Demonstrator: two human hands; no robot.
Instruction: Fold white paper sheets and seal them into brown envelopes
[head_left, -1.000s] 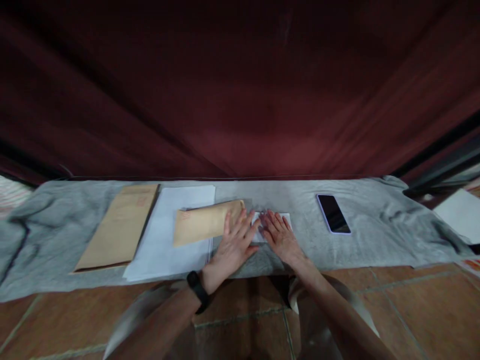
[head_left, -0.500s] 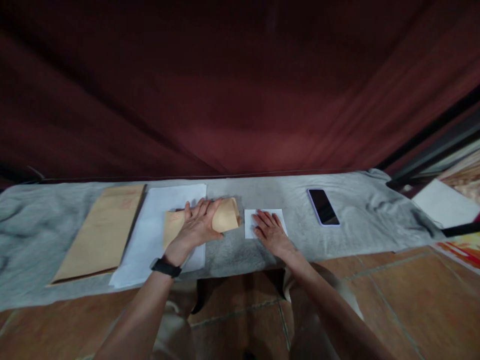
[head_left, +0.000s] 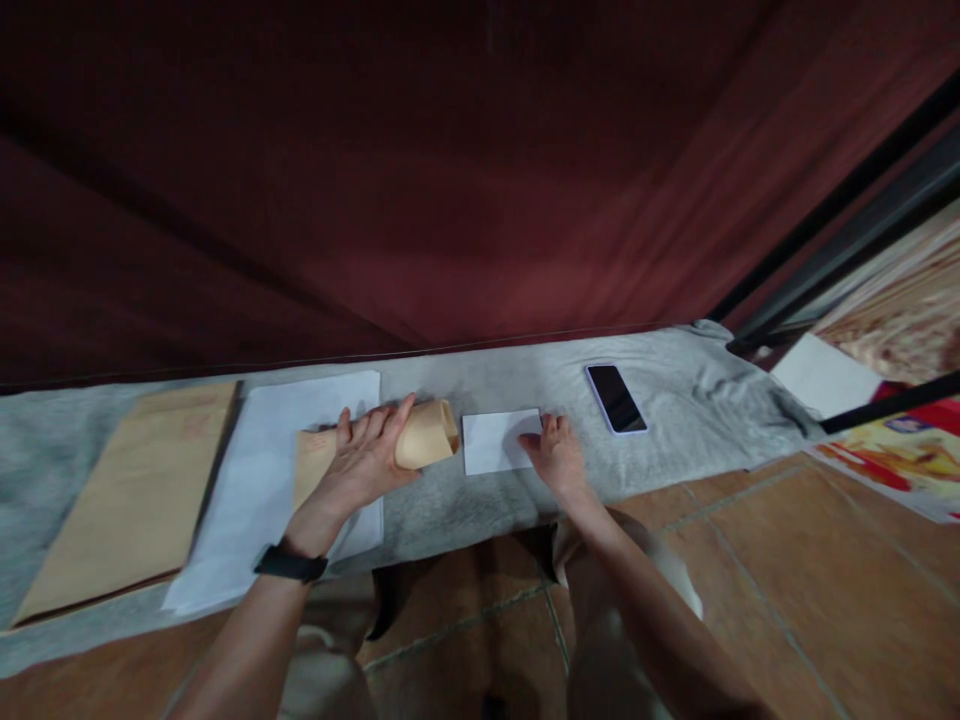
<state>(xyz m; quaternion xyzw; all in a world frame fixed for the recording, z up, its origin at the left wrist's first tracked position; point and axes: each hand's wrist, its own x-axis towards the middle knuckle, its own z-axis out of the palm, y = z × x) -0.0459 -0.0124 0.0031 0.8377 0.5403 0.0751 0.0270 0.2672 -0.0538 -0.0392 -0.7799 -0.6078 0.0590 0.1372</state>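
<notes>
Two-handed preparation, apparently: clamping brown envelope point(head_left: 424, 437), mouth bowed open, with left hand point(head_left: 360, 468), left of white paper point(head_left: 492, 443); touching paper's right edge with right hand point(head_left: 558, 458) (pinch uncertain). Probable next requirement: secure pinch.

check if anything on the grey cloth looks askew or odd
Only the small brown envelope under the left hand stands out: it bulges, its right end gaping, while the large brown envelope lies flatter.

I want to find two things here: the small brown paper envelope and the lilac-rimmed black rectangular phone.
Small brown paper envelope point(head_left: 424, 437): head view, near its bulging open end.
Lilac-rimmed black rectangular phone point(head_left: 616, 398): head view, middle of screen.
</notes>
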